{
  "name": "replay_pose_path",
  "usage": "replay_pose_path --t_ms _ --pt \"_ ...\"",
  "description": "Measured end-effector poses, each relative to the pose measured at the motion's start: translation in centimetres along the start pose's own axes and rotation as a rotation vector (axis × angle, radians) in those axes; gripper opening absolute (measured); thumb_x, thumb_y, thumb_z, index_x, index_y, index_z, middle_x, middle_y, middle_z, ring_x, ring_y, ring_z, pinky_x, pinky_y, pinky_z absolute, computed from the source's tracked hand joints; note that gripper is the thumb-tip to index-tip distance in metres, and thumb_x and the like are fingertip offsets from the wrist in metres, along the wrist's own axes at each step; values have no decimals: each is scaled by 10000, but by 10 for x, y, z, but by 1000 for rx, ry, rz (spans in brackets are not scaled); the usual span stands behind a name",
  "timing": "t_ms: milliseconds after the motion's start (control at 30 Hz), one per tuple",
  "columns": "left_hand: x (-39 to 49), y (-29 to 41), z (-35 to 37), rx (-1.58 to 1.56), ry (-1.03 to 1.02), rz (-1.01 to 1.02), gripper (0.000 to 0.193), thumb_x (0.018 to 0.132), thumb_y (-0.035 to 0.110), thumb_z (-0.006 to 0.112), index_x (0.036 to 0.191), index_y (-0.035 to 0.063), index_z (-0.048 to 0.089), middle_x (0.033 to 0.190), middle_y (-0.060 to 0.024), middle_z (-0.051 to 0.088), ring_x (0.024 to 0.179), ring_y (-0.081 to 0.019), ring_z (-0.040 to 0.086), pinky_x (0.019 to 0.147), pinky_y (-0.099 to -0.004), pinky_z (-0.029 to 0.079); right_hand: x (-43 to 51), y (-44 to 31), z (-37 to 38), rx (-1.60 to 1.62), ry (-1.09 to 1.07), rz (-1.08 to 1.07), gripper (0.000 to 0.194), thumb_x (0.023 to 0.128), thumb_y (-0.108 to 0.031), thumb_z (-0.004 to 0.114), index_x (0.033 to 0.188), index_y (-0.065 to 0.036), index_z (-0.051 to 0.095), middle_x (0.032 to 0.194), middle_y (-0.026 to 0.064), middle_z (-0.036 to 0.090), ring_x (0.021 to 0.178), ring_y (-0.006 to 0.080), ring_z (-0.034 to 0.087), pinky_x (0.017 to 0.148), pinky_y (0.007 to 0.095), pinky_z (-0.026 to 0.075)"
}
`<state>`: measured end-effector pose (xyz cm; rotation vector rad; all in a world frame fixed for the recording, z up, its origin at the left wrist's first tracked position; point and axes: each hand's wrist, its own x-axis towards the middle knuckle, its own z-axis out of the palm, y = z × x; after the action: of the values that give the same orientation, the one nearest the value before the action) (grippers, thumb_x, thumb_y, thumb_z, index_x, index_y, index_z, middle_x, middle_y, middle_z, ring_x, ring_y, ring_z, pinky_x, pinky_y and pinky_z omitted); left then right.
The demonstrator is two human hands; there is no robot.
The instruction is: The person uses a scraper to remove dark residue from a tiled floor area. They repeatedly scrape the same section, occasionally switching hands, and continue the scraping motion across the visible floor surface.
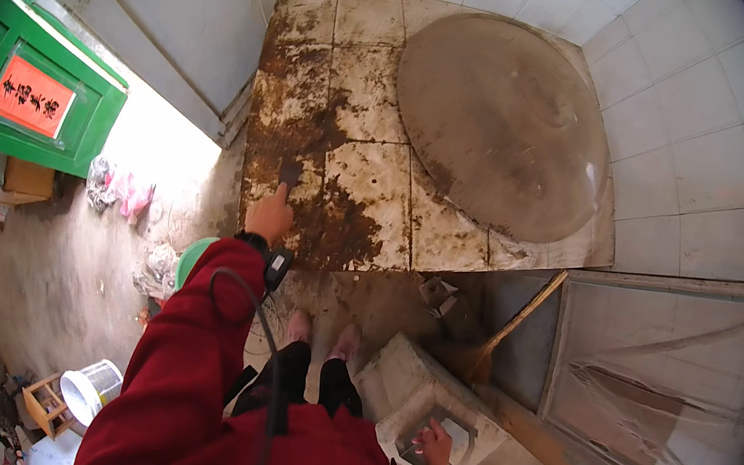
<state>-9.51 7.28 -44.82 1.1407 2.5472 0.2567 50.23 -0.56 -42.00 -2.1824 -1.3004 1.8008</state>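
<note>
My left hand (270,214) is stretched out over the left part of a tiled stove counter (367,167), gripping a flat scraper (290,172) whose dark blade rests on or just above the tiles. Brown grime (344,228) covers much of the tiles around it. A large round lid (500,129), greyish brown and dirty, lies on the counter's right side. My right hand (434,447) hangs low beside my body, above a concrete block with an opening (395,371). Its fingers are partly curled, and whether they hold anything is too small to tell.
Below the counter stand a green bucket (191,260) and a small open box (437,294). A wooden stick (525,311) leans at the right near a plastic-covered frame (657,387). Plastic bags (131,195), a white bucket (89,392) and a green door (43,86) are at left.
</note>
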Motion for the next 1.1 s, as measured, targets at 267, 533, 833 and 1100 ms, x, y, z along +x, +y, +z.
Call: replay_pose_path --t_ms 267,533,833,1100 --pt "-36 -3 -5 41 -109 -59 521 825 223 482 1325 103 393 831 -227 646 781 -408 621 705 -510 486 -4 -16 8 61 0 23 455 878 -107 500 1310 23 439 863 127 637 619 178 647 440 257 482" --pt "-18 -7 -15 -4 -224 -88 495 811 183 481 1286 54 424 849 -227 647 804 -405 616 719 -503 477 1 -23 11 75 -6 11 474 867 -111 510 1316 23 434 877 130 640 627 176 649 438 239 474" --pt "-32 -3 -23 -27 -236 -72 519 826 224 490 1321 97 400 896 -234 638 871 -409 601 765 -487 465 7 -25 18 45 9 35 453 865 -117 508 1288 38 460 863 113 650 639 174 653 463 254 493" --pt "-21 1 -26 -80 -198 -65 538 821 230 483 1333 98 388 954 -262 624 912 -412 595 796 -482 462 1 -26 15 7 -30 21 453 880 -107 502 1313 14 446 846 105 648 638 161 644 461 247 489"
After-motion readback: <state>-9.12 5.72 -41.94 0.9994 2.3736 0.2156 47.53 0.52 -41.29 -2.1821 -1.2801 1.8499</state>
